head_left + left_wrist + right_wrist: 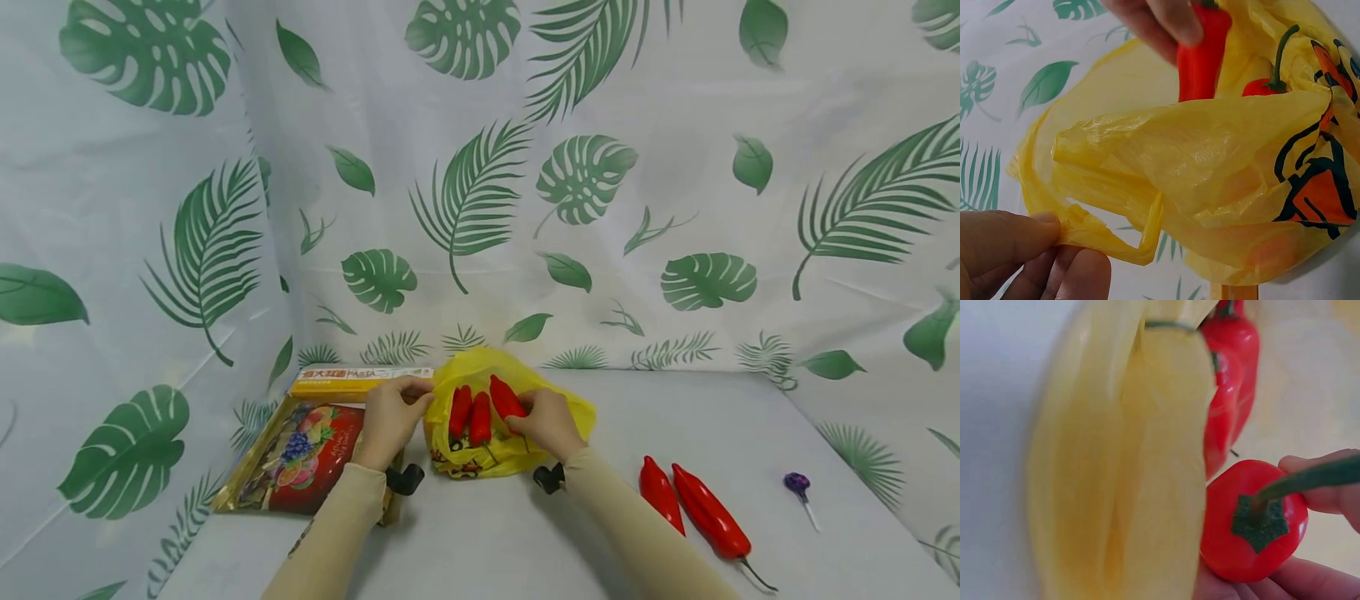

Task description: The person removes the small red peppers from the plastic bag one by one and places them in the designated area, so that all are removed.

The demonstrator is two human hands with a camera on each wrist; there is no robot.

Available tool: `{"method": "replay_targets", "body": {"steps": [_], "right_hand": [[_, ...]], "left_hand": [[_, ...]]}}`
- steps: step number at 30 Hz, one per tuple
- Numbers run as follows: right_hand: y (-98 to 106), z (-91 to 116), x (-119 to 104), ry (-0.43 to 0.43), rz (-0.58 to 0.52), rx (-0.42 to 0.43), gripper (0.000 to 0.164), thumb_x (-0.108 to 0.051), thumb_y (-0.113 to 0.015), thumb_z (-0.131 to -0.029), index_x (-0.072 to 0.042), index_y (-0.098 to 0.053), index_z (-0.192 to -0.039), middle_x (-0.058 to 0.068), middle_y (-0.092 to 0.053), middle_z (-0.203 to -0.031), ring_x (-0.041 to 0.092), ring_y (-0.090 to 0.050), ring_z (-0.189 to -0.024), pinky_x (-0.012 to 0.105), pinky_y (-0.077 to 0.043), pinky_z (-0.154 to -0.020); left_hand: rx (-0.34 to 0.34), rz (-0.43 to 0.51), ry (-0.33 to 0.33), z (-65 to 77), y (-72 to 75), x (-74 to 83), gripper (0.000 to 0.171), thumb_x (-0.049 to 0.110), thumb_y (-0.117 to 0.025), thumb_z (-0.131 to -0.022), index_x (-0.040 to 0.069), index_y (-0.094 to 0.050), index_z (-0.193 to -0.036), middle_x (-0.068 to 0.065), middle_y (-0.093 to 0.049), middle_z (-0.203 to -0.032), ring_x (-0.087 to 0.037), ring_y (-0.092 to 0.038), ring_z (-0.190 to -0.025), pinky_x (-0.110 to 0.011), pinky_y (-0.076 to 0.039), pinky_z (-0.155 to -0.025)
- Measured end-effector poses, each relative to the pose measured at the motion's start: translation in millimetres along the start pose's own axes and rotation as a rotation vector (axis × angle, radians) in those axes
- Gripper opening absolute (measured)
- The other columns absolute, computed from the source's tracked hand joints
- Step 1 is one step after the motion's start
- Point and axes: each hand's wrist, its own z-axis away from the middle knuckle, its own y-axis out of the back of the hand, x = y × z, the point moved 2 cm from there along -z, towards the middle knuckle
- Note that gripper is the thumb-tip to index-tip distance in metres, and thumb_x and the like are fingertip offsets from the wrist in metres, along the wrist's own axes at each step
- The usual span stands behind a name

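Note:
A yellow plastic bag (480, 367) with dark and orange printing lies with its mouth spread. My left hand (393, 414) pinches the bag's handle between thumb and fingers, as the left wrist view shows up close. Between the thumb and fingers of my right hand (551, 421) is a red chili pepper (504, 395), held at the bag's opening. In the right wrist view its green stem (1310, 481) points toward the camera. Two more red peppers (480, 417) lie side by side inside the bag, partly covered by yellow plastic in both wrist views.
Two loose red peppers (708, 510) lie on the white table at the right, near a purple lollipop (798, 483). At the left, a gold-edged tray (247, 467) holds a red fruit-printed package (322, 462). Behind it is a pasta box (337, 385).

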Motion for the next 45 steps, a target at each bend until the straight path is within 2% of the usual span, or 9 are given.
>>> {"method": "replay_targets", "body": {"steps": [5, 11, 18, 22, 28, 33, 40, 45], "right_hand": [[14.9, 28.6, 5.0, -0.024, -0.012, -0.006, 0.037, -0.021, -0.084, -0.086, -0.003, -0.077, -0.117, 0.006, -0.078, -0.1, 0.019, -0.064, -0.088, 0.032, -0.062, -0.079], [37.1, 70.0, 23.4, -0.049, 0.006, 0.012, 0.043, -0.022, -0.084, -0.086, -0.006, -0.075, -0.124, 0.005, -0.078, -0.105, 0.017, -0.068, -0.089, 0.032, -0.061, -0.077], [58.0, 105.3, 47.6, -0.13, 0.047, 0.009, 0.051, -0.027, -0.086, -0.084, -0.006, -0.072, -0.129, 0.006, -0.079, -0.106, 0.016, -0.068, -0.088, 0.03, -0.059, -0.071], [67.7, 121.6, 57.8, -0.167, 0.098, -0.002, 0.055, -0.026, -0.087, -0.082, -0.002, -0.071, -0.129, 0.009, -0.078, -0.107, 0.017, -0.068, -0.087, 0.035, -0.062, -0.072], [75.1, 139.5, 69.6, -0.199, 0.267, -0.009, 0.059, -0.025, -0.09, -0.079, 0.001, -0.071, -0.128, 0.015, -0.077, -0.114, 0.022, -0.065, -0.092, 0.046, -0.065, -0.08], [78.9, 149.3, 75.4, -0.22, 0.31, 0.007, 0.064, -0.027, -0.09, -0.08, 0.003, -0.068, -0.132, 0.02, -0.073, -0.121, 0.028, -0.064, -0.1, 0.048, -0.064, -0.08], [88.6, 165.5, 82.0, -0.217, 0.374, 0.068, 0.063, -0.024, -0.092, -0.075, 0.006, -0.069, -0.125, 0.018, -0.077, -0.107, 0.026, -0.066, -0.088, 0.053, -0.065, -0.081], [92.0, 173.4, 86.3, -0.206, 0.41, 0.106, 0.055, -0.023, -0.094, -0.072, 0.006, -0.072, -0.115, 0.013, -0.077, -0.091, 0.022, -0.063, -0.075, 0.051, -0.065, -0.076]], "left_hand": [[-0.002, -0.007, 0.011, 1.7, 2.8, -2.7, 0.014, 0.017, -0.079, -0.093, 0.013, -0.081, -0.106, -0.004, -0.08, -0.099, -0.017, -0.068, -0.083, -0.03, -0.062, -0.076], [-0.009, -0.01, 0.029, 5.4, 4.6, -3.2, 0.014, 0.018, -0.078, -0.094, 0.012, -0.08, -0.107, -0.005, -0.079, -0.1, -0.018, -0.068, -0.083, -0.031, -0.062, -0.076], [0.007, -0.011, 0.001, 4.9, 4.3, -3.9, 0.014, 0.017, -0.078, -0.094, 0.01, -0.08, -0.106, -0.006, -0.08, -0.099, -0.018, -0.069, -0.083, -0.031, -0.063, -0.077], [-0.001, -0.004, -0.021, 3.7, 4.1, -2.8, 0.015, 0.016, -0.079, -0.093, 0.009, -0.08, -0.106, -0.007, -0.08, -0.099, -0.019, -0.07, -0.083, -0.031, -0.063, -0.076], [0.02, -0.01, -0.031, 0.6, 6.1, 0.2, 0.015, 0.016, -0.079, -0.093, 0.009, -0.08, -0.106, -0.008, -0.08, -0.099, -0.021, -0.07, -0.085, -0.035, -0.064, -0.078], [0.017, -0.016, -0.024, 1.5, 2.7, 2.0, 0.014, 0.016, -0.079, -0.093, 0.009, -0.08, -0.105, -0.008, -0.08, -0.098, -0.021, -0.07, -0.084, -0.034, -0.063, -0.077], [0.002, -0.008, -0.044, 3.5, -4.9, 8.2, 0.013, 0.015, -0.08, -0.092, 0.008, -0.08, -0.103, -0.009, -0.08, -0.097, -0.02, -0.071, -0.084, -0.033, -0.063, -0.076], [-0.009, -0.008, -0.03, 3.9, -8.0, 10.0, 0.014, 0.016, -0.079, -0.093, 0.008, -0.08, -0.104, -0.008, -0.08, -0.099, -0.021, -0.07, -0.085, -0.034, -0.063, -0.078]]}}
